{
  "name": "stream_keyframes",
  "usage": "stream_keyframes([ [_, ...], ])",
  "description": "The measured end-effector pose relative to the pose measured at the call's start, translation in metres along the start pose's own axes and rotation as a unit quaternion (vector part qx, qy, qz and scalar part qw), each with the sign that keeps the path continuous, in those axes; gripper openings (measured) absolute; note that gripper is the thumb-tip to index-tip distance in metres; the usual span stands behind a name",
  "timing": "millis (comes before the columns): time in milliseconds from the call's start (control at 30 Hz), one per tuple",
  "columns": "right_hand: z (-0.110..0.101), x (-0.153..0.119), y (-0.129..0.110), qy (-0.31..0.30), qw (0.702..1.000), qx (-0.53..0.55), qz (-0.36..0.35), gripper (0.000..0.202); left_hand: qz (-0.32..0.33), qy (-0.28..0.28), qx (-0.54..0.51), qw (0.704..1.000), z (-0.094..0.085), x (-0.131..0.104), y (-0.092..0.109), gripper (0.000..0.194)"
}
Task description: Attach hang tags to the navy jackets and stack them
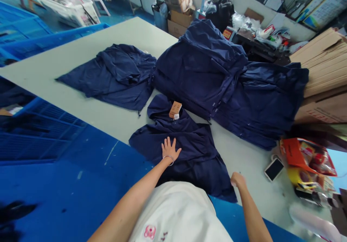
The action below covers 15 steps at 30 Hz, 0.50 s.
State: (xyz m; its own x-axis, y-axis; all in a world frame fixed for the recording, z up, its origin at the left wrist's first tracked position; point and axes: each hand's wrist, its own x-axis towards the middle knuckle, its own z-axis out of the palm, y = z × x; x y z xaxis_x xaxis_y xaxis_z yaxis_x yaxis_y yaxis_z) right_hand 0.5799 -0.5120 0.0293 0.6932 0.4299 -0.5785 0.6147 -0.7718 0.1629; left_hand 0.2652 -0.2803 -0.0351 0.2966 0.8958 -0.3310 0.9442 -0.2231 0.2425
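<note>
In the head view a navy hooded jacket lies in front of me on the pale table, its hood pointing away. A brown cardboard tag and a small white label rest at its neck. My left hand, with a bracelet at the wrist, presses flat on the jacket with fingers spread. At the near right corner of the hem, my right hand is closed, pinching the fabric edge; its fingertips are partly hidden and slightly blurred.
More navy garments are heaped farther back, with another navy garment to the left. A phone and an orange snack bag sit at right on the table. Flat cardboard stacks stand beyond; blue crates stand left.
</note>
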Motion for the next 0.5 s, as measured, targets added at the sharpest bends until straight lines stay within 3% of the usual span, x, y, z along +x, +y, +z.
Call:
stream_keyframes([
  [67, -0.012, 0.007, -0.021, -0.001, 1.000, -0.002, -0.018, 0.021, 0.019, -0.005, 0.003, 1.000, 0.006, -0.008, 0.009, 0.074],
  [133, -0.028, 0.016, -0.059, 0.036, 0.998, 0.007, -0.060, 0.033, 0.027, -0.015, 0.006, 1.000, 0.009, -0.012, 0.015, 0.075],
  [200, -0.044, 0.023, -0.104, 0.138, 0.974, 0.049, -0.173, 0.043, 0.032, -0.034, 0.011, 0.999, 0.009, -0.013, 0.017, 0.077],
  [300, -0.053, 0.028, -0.157, 0.177, 0.941, 0.059, -0.284, 0.057, 0.045, -0.062, 0.018, 0.997, 0.007, -0.014, 0.017, 0.078],
  [400, -0.041, 0.030, -0.163, 0.111, 0.950, 0.021, -0.293, 0.065, 0.057, -0.087, 0.023, 0.994, 0.002, -0.016, 0.020, 0.077],
  [500, -0.015, 0.027, -0.129, 0.079, 0.967, 0.014, -0.241, 0.066, 0.100, -0.117, 0.017, 0.988, -0.001, -0.021, 0.031, 0.070],
])
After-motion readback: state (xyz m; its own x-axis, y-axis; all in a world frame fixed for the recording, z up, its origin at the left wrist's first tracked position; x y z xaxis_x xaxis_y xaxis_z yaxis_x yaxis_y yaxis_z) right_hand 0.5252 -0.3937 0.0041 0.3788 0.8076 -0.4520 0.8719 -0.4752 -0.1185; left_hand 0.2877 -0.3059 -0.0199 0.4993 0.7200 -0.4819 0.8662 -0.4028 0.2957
